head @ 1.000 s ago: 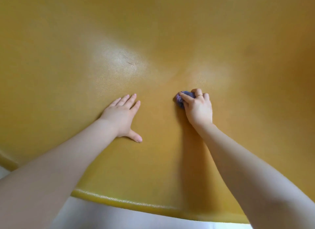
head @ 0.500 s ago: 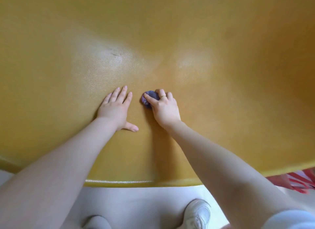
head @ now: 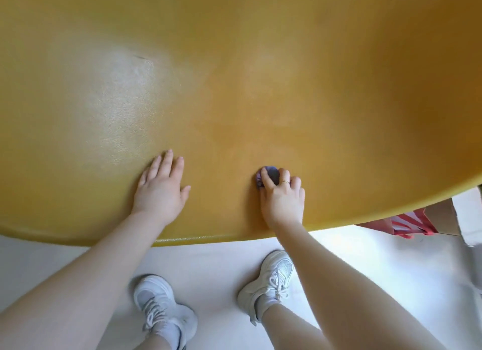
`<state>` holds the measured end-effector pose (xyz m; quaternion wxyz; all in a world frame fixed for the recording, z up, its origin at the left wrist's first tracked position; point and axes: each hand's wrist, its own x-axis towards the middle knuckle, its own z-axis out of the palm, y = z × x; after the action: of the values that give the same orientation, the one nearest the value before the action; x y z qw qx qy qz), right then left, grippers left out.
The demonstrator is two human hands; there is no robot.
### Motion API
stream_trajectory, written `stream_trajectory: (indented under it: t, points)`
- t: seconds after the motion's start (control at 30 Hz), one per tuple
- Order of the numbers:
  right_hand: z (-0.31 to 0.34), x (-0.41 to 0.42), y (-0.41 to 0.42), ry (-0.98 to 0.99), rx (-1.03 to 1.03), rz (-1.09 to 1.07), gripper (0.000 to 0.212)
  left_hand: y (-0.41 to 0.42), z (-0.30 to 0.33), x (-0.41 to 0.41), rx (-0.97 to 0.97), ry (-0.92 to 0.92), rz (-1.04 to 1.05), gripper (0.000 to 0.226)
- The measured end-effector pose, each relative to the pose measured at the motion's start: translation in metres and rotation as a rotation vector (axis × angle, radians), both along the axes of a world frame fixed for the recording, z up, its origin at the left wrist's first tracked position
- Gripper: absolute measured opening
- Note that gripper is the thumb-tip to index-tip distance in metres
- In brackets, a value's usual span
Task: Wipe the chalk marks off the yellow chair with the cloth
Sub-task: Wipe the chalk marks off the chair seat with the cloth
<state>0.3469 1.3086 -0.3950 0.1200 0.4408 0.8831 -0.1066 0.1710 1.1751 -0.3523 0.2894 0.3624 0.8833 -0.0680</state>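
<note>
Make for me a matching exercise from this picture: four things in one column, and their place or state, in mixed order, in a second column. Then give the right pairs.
Things
1. left hand
2. right hand
3. cloth
4. white shoes

States
A. bunched up, purple
B. on the pale floor
C. flat on the yellow chair, fingers open
D. closed on the cloth, wears a ring

Pairs: 1-C, 2-D, 3-A, 4-B

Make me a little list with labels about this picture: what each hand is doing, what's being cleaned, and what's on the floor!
left hand: left hand lies flat and open on the yellow chair, holding nothing
right hand: right hand curled around a small purple cloth, pressing it on the seat
being cleaned: the yellow chair
chalk marks: no clear ones visible; a pale shiny patch with a small dark mark sits up left
floor: two white sneakers, white floor
right edge: red-and-white striped thing
</note>
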Motion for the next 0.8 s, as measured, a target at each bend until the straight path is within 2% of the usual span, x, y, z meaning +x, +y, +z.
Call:
stream_trajectory:
  t: [0.1,0.2,0.3,0.4,0.47,0.53,0.63,0.7,0.77,0.8]
  points:
    - [0.011,-0.013,-0.073,0.053,-0.105,0.138,0.040,-0.016,0.010,0.008,0.036,-0.025,0.019,0.060]
    - [0.021,-0.006,-0.090,0.022,-0.126,0.258,0.039,-0.024,0.022,0.017,0.043,-0.086,0.079,0.062]
    - [0.031,0.022,-0.059,-0.005,-0.115,0.374,0.050,-0.020,0.037,0.031,0.060,-0.146,0.112,0.064]
    - [0.043,0.065,-0.017,-0.074,-0.091,0.338,0.044,-0.009,0.047,0.041,0.083,-0.187,0.082,0.064]
    - [0.052,0.096,0.010,-0.103,-0.069,0.370,0.045,0.002,0.052,0.046,0.074,-0.209,0.088,0.064]
    - [0.064,0.118,0.037,-0.129,-0.016,0.410,0.037,0.015,0.059,0.051,0.052,-0.225,0.120,0.063]
    - [0.086,0.125,0.075,-0.235,0.066,0.297,0.030,0.034,0.076,0.063,0.031,-0.240,0.109,0.060]
    - [0.102,0.126,0.101,-0.326,0.094,0.098,0.024,0.044,0.091,0.072,0.044,-0.243,0.066,0.060]
    - [0.124,0.124,0.125,-0.325,0.075,-0.091,0.026,0.053,0.108,0.079,0.075,-0.247,0.036,0.059]
    - [0.137,0.121,0.134,-0.293,0.037,-0.119,0.027,0.058,0.118,0.081,0.085,-0.247,0.026,0.059]
